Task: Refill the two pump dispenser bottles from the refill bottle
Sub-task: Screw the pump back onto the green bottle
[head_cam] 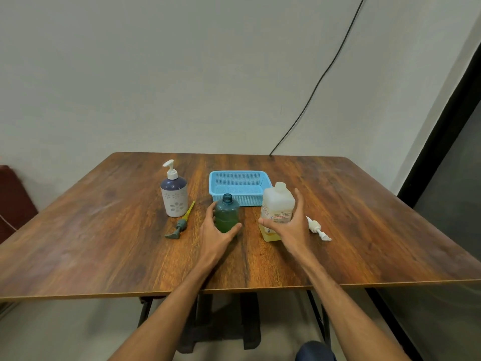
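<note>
- Our left hand [218, 231] is nearest, its fingers [211, 210] curled round the open-necked green dispenser bottle [227, 213], which stands upright mid-surface [104, 243].
- Our right hand [292, 226] spreads wide around the refill bottle [276, 204], thumb at its near left and fingers up its right side; we cannot tell whether they grip it.
- A green pump [179, 226] lies just left of the green bottle, and a white pump [318, 229] lies right of the refill bottle.
- Farther left stands the white-and-navy dispenser [173, 198], its pump on.
- The blue basket [239, 186] sits just behind the two bottles.
</note>
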Demonstrator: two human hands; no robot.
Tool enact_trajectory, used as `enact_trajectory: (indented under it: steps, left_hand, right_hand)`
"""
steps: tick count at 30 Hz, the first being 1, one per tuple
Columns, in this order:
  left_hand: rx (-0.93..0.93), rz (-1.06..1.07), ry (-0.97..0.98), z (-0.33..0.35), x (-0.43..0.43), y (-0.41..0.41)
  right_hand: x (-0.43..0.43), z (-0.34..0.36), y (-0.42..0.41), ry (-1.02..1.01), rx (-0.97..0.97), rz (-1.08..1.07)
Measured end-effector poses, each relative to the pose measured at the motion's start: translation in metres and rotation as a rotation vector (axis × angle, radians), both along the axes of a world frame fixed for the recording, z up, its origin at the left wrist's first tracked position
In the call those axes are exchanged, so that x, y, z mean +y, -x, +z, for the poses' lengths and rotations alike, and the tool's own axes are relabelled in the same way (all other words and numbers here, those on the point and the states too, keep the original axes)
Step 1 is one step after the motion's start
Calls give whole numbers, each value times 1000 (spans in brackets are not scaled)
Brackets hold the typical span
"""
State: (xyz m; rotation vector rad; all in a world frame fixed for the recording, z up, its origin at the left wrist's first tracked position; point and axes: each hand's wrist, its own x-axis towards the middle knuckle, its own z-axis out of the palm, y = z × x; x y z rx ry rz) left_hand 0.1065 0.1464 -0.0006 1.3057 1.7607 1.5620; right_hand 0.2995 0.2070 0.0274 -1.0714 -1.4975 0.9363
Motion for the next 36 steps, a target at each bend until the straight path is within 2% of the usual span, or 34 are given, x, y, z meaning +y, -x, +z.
enact_trajectory:
  steps: [2, 6, 9, 12, 15, 19, 27, 30, 36]
  left_hand:
    - [-12, -1, 6, -2, -4, 0]
    - [-12, 31, -50, -7, -19, 3]
    - [77, 133, -94, -7, -31, 9]
    - [208, 255, -144, -1, -41, 19]
    - [287, 357, -117, 2, -43, 37]
    - [306, 466, 71, -3, -38, 59]
    - [454, 434, 331, -14, -22, 88]
    - [428, 444, 293, -12, -17, 91]
    - [366, 452, 95, -6, -26, 82]
  right_hand:
    - [-9, -1, 4, -94, -10, -120]
    - [-40, 2, 19, -459, -97, -389]
    - [-60, -2, 41, -612, -143, -284]
    - [-58, -18, 65, -516, -216, -91]
    - [-48, -31, 84, -309, -242, -52]
    - [-30, -41, 100, -150, -289, -35]
    - [-12, -49, 115, -41, -274, 29]
    - [-9, -50, 114, -57, -260, 15]
    - [-9, -52, 113, -68, -243, 14]
